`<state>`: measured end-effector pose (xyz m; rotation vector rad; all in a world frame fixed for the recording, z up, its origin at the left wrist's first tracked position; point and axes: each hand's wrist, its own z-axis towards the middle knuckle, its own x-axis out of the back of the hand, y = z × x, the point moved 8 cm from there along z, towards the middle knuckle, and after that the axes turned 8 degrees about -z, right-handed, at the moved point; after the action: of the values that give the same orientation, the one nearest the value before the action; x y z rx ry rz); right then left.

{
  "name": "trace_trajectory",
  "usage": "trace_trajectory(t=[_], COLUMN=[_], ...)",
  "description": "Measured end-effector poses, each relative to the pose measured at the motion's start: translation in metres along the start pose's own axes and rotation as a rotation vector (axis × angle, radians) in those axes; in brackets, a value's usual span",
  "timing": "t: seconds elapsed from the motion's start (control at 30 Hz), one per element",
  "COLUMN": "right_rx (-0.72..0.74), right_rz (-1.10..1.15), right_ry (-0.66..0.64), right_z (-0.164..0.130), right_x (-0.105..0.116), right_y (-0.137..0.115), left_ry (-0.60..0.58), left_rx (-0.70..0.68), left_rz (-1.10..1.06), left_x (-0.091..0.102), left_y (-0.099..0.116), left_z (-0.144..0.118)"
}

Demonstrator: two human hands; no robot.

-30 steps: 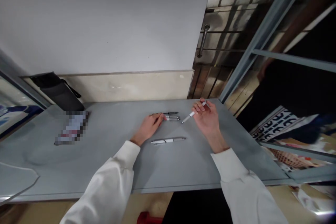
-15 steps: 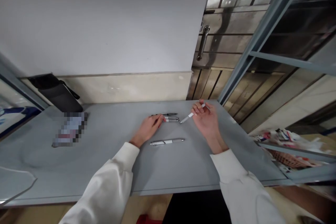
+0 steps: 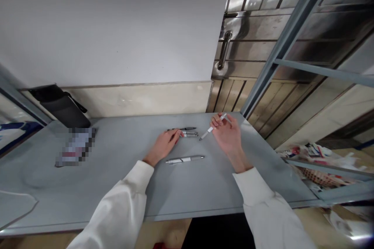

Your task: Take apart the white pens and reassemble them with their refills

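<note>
White pen pinched in the right hand, slanting from the fingers down and left, tip aimed at the small bundle of pens on the grey desk. Bundle lying crosswise, just beside the pen's tip. Left hand flat on the desk, fingers loosely together, tips touching the bundle's left end, holding nothing. Another white pen lying crosswise nearer the body, between both wrists. Black pouch far left.
</note>
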<state>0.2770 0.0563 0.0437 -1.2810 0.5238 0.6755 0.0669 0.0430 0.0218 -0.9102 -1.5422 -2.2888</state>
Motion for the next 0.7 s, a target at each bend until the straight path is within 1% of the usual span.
trace_trajectory(t=[0.1, 0.17, 0.2, 0.27, 0.33, 0.4, 0.57, 0.63, 0.7], right_rx=[-0.014, -0.015, -0.006, 0.014, 0.023, 0.021, 0.036, 0.001, -0.027], right_rz=[-0.026, -0.118, -0.204, -0.452, -0.703, -0.853, -0.965, -1.002, -1.05], right_ry=[-0.03, -0.032, -0.027, -0.046, -0.126, -0.231, -0.409, -0.474, -0.468], right_z=[0.001, 0.002, 0.003, 0.002, -0.001, -0.005, -0.014, -0.016, -0.014], right_x=[-0.003, -0.003, -0.002, -0.003, -0.008, -0.015, -0.025, -0.024, -0.017], right_y=[0.006, 0.011, 0.013, 0.017, 0.023, 0.032, 0.053, 0.062, 0.064], left_ry=[0.023, 0.045, 0.053, 0.059, 0.063, 0.055, -0.022, -0.033, -0.012], left_rx=[0.002, -0.011, -0.02, -0.034, -0.045, -0.062, -0.127, -0.11, -0.064], left_rz=[-0.048, -0.097, -0.125, -0.183, -0.235, -0.272, -0.284, -0.279, -0.283], left_x=[0.002, 0.003, 0.003, 0.002, 0.001, -0.001, -0.009, -0.01, -0.008], left_y=[0.001, 0.003, 0.005, 0.007, 0.008, 0.01, 0.015, 0.011, 0.005], left_z=[-0.001, -0.001, 0.0, 0.0, 0.001, 0.001, 0.002, 0.003, 0.003])
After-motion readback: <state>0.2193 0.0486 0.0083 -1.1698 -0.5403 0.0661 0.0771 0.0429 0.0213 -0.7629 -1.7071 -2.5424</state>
